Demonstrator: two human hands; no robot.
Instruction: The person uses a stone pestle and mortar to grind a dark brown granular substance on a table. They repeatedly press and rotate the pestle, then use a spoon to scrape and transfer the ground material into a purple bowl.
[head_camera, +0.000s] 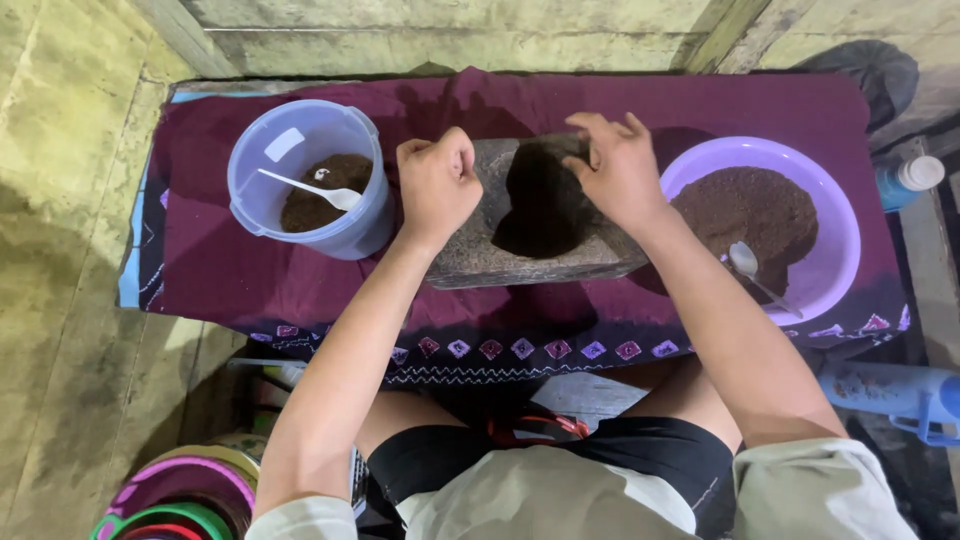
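Note:
A grey stone mortar (470, 255) stands in the middle of a maroon cloth, its hollow dark. My left hand (437, 180) rests on the mortar's left rim with fingers curled closed. My right hand (618, 168) sits on the right rim, fingertips bent over the hollow's edge. Whether either hand pinches anything is hidden. Left of the mortar, a pale blue plastic tub (262, 205) holds brown powder and a white spoon (305, 187). To the right, a purple bowl (838, 250) holds more brown powder with a metal spoon (752, 270) in it.
The maroon cloth (220, 280) with a patterned hem covers a low table. A blue bottle (905, 180) lies at the right edge and a blue object (890, 392) lower right. Coloured rings (180, 495) lie on the floor lower left. Worn concrete floor (60, 250) surrounds it.

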